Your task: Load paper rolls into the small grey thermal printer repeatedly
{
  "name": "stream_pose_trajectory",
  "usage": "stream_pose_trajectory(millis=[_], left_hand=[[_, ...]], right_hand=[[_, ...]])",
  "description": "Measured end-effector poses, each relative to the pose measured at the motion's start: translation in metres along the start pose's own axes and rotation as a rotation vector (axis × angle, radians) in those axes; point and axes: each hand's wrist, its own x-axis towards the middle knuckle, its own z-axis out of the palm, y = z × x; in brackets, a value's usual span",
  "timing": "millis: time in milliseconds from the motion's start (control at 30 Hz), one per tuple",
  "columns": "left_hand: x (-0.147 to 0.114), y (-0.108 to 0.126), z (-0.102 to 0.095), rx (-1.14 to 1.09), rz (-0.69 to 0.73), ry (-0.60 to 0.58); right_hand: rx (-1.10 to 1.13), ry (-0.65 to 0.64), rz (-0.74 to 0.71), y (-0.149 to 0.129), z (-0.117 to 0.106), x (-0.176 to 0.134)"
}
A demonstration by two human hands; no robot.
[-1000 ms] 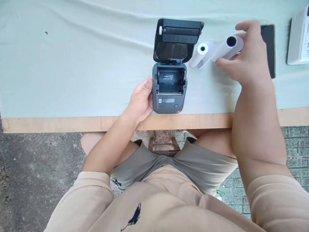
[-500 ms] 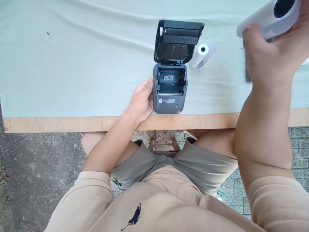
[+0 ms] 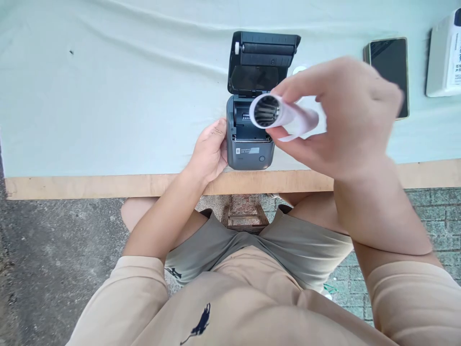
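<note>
Single head-worn cam, wearer's viewpoint, facing forward and steeply down, close range. Beige short-sleeved fabric shirt (image 3: 266, 302) fills bottom; pale-green cloth-covered tabletop (image 3: 126, 110) fills top, near edge crossing mid-frame, near-left corner at frame left.

A pale cloth (image 3: 126, 110) covers my tabletop (image 3: 432, 174) up to its bare wooden edge (image 3: 90, 188). To my right lie a dark-screened phone (image 3: 392, 65) and, farther right, a white box (image 3: 441, 60). Below that edge I see a wooden frame (image 3: 225, 216).
</note>
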Motion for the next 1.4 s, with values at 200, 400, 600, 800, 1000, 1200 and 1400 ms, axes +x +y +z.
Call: stream_pose_trajectory(millis=[200,400,600,800,1000,1200,1400], left_hand=[[0.000,0.001,0.000,-0.014,0.007,0.020],[-0.002,0.001,0.002,0.001,-0.001,0.041],[-0.002,0.001,0.002,-0.050,0.025,-0.025],[-0.003,0.003,0.005,-0.009,-0.007,0.020],[-0.001,0.001,0.003,-0.028,0.002,0.022],[-0.001,0.002,0.004,-0.070,-0.001,0.024],[-0.003,0.005,0.008,-0.054,-0.012,0.045]], right_hand=[[-0.242,-0.061,-0.113,-0.003,0.022,0.008],[-0.282,-0.121,-0.133,-0.009,0.023,0.011],[-0.347,-0.150,-0.156,-0.011,0.025,0.013],[-0.305,-0.179,-0.101,-0.011,0.032,0.017],[-0.310,-0.144,-0.172,-0.005,0.038,0.017],[-0.314,-0.127,-0.204,-0.005,0.036,0.014],[-0.249,-0.002,-0.298,-0.010,0.043,-0.003]])
